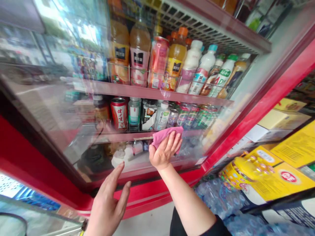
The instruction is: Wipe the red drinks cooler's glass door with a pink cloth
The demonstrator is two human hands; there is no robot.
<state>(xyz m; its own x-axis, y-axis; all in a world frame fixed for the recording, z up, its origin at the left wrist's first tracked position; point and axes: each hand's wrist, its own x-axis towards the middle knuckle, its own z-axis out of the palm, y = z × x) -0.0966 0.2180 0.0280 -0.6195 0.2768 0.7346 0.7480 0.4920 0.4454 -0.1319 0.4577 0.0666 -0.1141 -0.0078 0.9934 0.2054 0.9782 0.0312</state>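
Observation:
My right hand (164,150) presses a pink cloth (165,134) flat against the glass door (49,108) of a red drinks fridge, low on the pane. Its fingers lie spread over the cloth. My left hand (108,203) hovers open below and to the left, fingers straight, near the door's red bottom frame (147,196) without touching the glass. Behind the glass stand shelves of juice bottles (140,52), milk-drink bottles (197,65) and a red can (119,113).
Yellow cartons (283,177) and shrink-wrapped packs of water bottles (216,200) are stacked to the right of the fridge. The fridge's red side frame (265,98) runs diagonally up right. The glass reflects a street scene on the left.

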